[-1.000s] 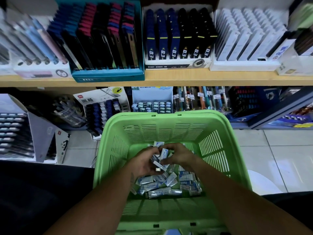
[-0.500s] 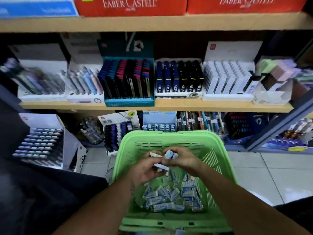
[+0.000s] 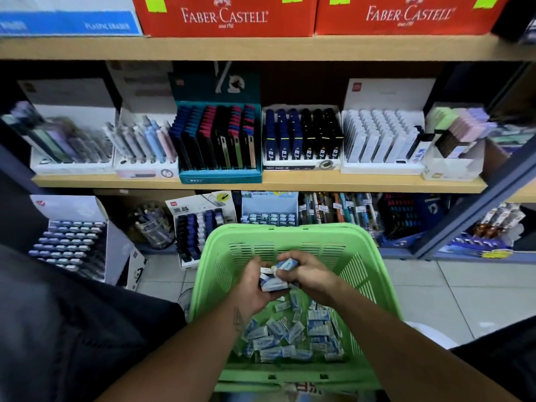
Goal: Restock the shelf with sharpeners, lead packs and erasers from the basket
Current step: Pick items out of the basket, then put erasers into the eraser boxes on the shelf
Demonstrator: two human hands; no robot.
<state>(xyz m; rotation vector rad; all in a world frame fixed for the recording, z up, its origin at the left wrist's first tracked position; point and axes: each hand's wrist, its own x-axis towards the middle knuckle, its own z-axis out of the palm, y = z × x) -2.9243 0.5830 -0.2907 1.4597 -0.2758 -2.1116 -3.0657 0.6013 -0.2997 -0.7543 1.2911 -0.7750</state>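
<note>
A green basket (image 3: 374, 285) at lower centre holds a heap of wrapped erasers (image 3: 290, 335). Above the heap, the left hand (image 3: 252, 288) and right hand (image 3: 310, 275) meet, each grip curled round a small stack of erasers (image 3: 274, 281). Behind the basket, the shelf (image 3: 290, 182) carries display boxes of pens.
</note>
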